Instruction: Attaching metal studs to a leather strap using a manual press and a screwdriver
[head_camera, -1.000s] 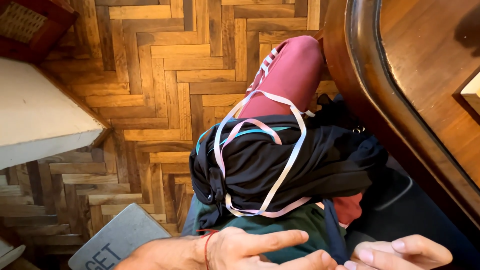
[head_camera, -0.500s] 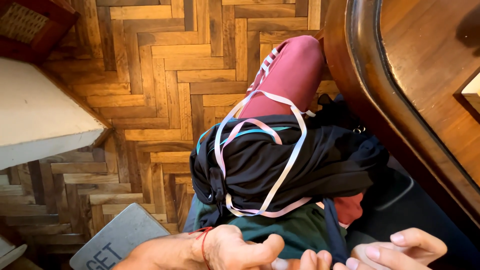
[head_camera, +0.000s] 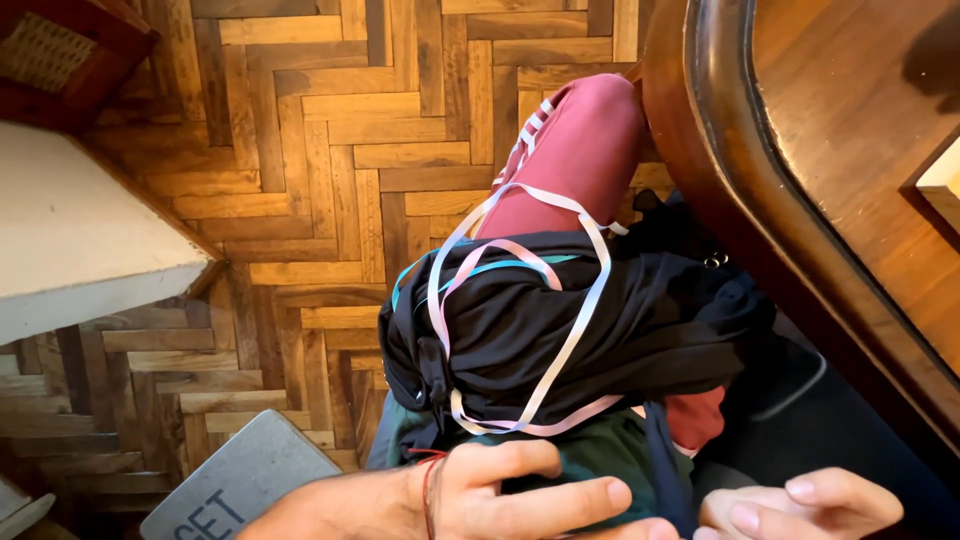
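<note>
- The black bag (head_camera: 560, 330) lies bunched on the person's lap, beside the curved edge of the dark wooden worktop (head_camera: 830, 180), with a pale pink and blue ribbon (head_camera: 560, 350) looped loosely over and around it
- Just below the black bag sits a dark green cloth (head_camera: 600, 460), and a bit of red cloth (head_camera: 700, 420) shows at the bag's lower right corner
- The left hand (head_camera: 510, 495) rests flat on the green cloth just under the bag, fingers spread and released, holding nothing; a thin red string sits at its wrist
- The right hand (head_camera: 800, 505) lies right of the green cloth, fingers loosely curled, gripping nothing
- A maroon trouser leg (head_camera: 580, 150) stretches away beyond the bag, over the herringbone wood floor (head_camera: 330, 150)
- A grey mat (head_camera: 240, 485) lies on the floor, left of the bag
</note>
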